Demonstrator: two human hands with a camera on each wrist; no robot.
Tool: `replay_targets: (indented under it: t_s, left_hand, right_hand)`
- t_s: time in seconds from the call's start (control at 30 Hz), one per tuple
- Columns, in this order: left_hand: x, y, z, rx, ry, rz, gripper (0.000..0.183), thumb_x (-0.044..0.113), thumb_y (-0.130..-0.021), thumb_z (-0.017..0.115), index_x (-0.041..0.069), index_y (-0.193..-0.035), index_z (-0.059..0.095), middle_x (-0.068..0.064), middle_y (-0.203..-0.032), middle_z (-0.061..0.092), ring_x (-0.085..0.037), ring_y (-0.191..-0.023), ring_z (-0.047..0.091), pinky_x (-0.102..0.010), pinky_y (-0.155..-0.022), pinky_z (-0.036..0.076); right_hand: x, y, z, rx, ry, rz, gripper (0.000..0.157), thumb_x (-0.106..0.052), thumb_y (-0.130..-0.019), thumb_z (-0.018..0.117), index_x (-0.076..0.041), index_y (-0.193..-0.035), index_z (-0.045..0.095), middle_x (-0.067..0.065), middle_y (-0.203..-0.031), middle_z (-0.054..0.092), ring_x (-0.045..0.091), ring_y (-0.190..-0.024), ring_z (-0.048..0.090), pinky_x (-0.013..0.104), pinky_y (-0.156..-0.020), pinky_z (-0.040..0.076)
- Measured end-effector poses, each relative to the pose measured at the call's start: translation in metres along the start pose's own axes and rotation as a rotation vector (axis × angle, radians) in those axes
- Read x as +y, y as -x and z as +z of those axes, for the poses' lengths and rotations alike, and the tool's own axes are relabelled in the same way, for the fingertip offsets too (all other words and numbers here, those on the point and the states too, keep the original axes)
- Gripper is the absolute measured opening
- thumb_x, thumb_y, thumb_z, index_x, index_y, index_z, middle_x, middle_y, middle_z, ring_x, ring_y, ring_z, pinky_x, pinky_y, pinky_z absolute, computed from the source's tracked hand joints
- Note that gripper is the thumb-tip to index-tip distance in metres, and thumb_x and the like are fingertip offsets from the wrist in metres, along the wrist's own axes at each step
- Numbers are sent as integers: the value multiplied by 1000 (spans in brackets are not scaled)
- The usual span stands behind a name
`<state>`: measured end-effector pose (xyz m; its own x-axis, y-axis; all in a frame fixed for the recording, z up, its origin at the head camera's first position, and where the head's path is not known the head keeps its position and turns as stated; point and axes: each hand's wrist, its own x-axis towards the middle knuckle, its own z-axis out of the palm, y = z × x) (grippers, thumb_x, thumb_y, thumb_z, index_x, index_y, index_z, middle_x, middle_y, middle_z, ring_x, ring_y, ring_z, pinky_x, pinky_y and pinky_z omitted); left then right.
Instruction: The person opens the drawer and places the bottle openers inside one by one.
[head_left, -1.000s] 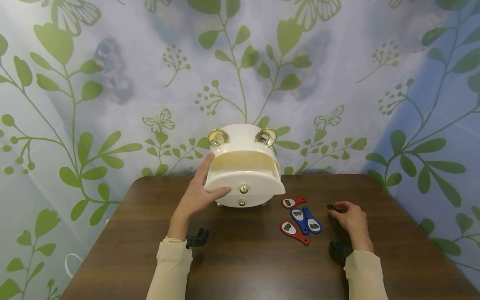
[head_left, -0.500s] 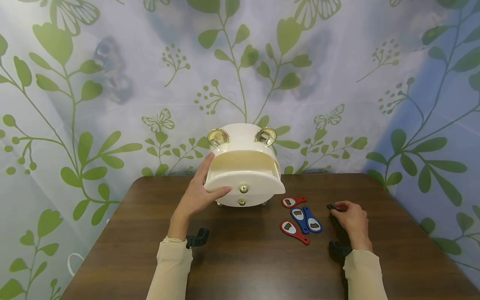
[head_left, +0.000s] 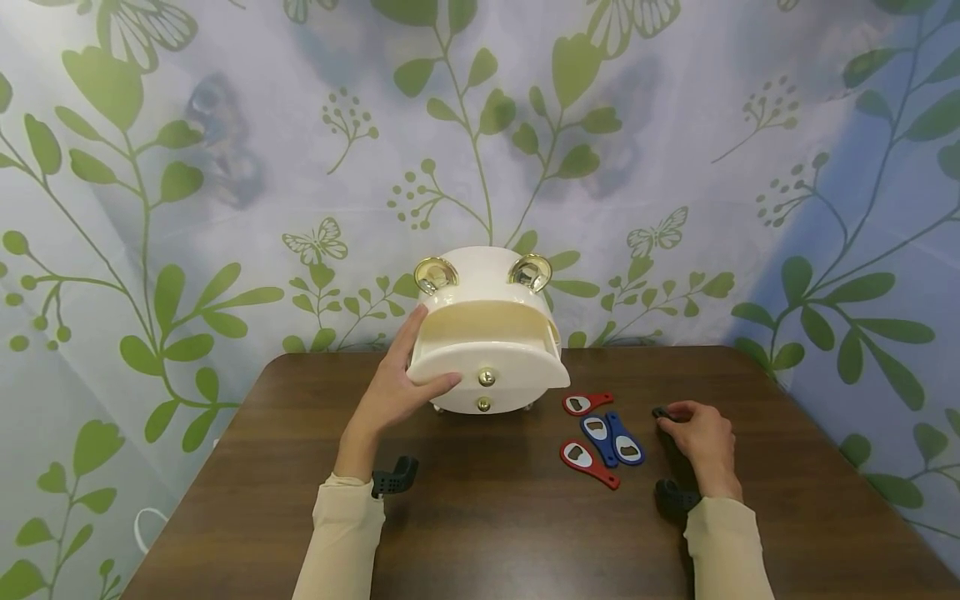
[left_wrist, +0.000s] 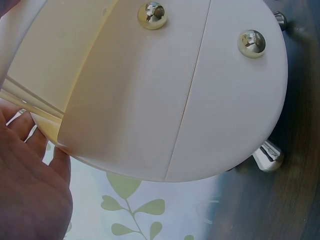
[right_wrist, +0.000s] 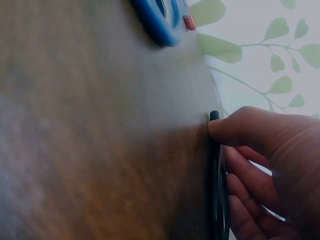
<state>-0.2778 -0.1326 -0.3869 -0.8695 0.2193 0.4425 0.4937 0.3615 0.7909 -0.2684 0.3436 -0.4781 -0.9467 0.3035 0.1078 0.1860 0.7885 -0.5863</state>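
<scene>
A small cream drawer cabinet (head_left: 480, 271), rounded like an alarm clock with two gold bells on top, stands on the table. Its upper drawer (head_left: 517, 360) is pulled out, and no contents show inside. My left hand (head_left: 384, 390) grips the left side of this drawer, thumb across the front and fingers along the side. At the right, my right hand (head_left: 705, 437) pinches a black bottle opener (right_wrist: 216, 185), seen edge-on close over the table in the right wrist view. Left of that hand lie two blue bottle openers (head_left: 619, 429) and two red bottle openers (head_left: 600, 475).
The brown wooden table (head_left: 480, 533) reaches back to a leaf-patterned curtain (head_left: 300, 167) right behind the cabinet. A black wrist bracket sits below each hand. In the left wrist view, the shut lower drawer (left_wrist: 225, 105) and a silver foot (left_wrist: 269, 156) show.
</scene>
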Motion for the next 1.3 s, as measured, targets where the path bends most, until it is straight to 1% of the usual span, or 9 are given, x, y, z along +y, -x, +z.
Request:
replay_targets:
  t_s: [0.2, 0.37, 0.5, 0.77, 1.0, 1.1, 1.2, 1.23, 1.3]
  left_hand:
    - [0, 0, 0, 1, -2, 2, 108, 40, -82, 88, 39, -165, 18, 5, -173, 14, -16, -158, 16, -58, -122, 25]
    - [-1, 0, 1, 5, -1, -8, 108, 40, -82, 88, 40, -165, 18, 12, -172, 14, -15, -157, 16, -57, -122, 25]
    - [-2, 1, 1, 6, -1, -14, 108, 41, -82, 88, 42, -164, 18, 19, -170, 14, -14, -157, 16, -56, -122, 25]
    - [-1, 1, 1, 5, 5, 2, 108, 40, -82, 88, 38, -165, 18, 14, -171, 14, -14, -157, 16, -56, -123, 24]
    - [1, 0, 0, 6, 2, 7, 109, 40, -82, 88, 36, -166, 19, 14, -171, 14, -14, -158, 15, -56, -123, 24]
    - [1, 1, 0, 4, -2, 9, 108, 39, -82, 87, 35, -166, 19, 14, -171, 14, -16, -158, 15, -57, -123, 24]
    - [2, 1, 0, 3, -2, 12, 108, 38, -82, 88, 35, -166, 19, 13, -171, 14, -17, -158, 16, -58, -122, 25]
    - [2, 1, 0, 2, 0, 13, 108, 38, -82, 88, 35, -166, 19, 13, -171, 14, -17, -158, 16, -58, -122, 25]
    - [2, 1, 0, 1, -1, 10, 108, 38, -82, 88, 35, -166, 19, 13, -171, 14, -16, -158, 17, -57, -122, 25]
  right_hand:
    - [1, -1, 1, -8, 19, -12, 38, -28, -93, 74, -1, -119, 74, 26, -124, 69, 52, -112, 58, 64, -95, 42]
    - [0, -1, 0, -6, 12, -25, 38, -28, -93, 73, -1, -120, 75, 28, -125, 68, 53, -114, 58, 64, -95, 42]
    - [-5, 0, 0, 28, 0, -46, 37, -27, -93, 73, -1, -119, 75, 26, -122, 70, 52, -112, 59, 64, -95, 43]
    - [-18, 2, -7, 113, -59, -69, 36, -25, -93, 74, 0, -118, 75, 23, -115, 74, 47, -105, 64, 58, -89, 48]
    - [-39, 3, -18, 150, -148, -53, 40, -32, -96, 71, -6, -127, 73, 19, -120, 74, 43, -115, 60, 57, -99, 42]
    - [-49, 5, -23, 178, -183, -52, 40, -33, -96, 71, -8, -127, 74, 18, -121, 74, 40, -115, 61, 54, -98, 43]
    - [-58, 7, -28, 220, -213, -68, 38, -34, -95, 72, -11, -125, 75, 16, -119, 75, 34, -110, 66, 48, -93, 47]
    - [-61, 8, -29, 236, -221, -78, 37, -34, -95, 72, -11, -124, 76, 15, -117, 76, 30, -106, 68, 45, -92, 47]
    - [-68, 10, -31, 268, -234, -102, 35, -34, -94, 74, -13, -123, 77, 13, -114, 77, 14, -94, 69, 39, -89, 47]
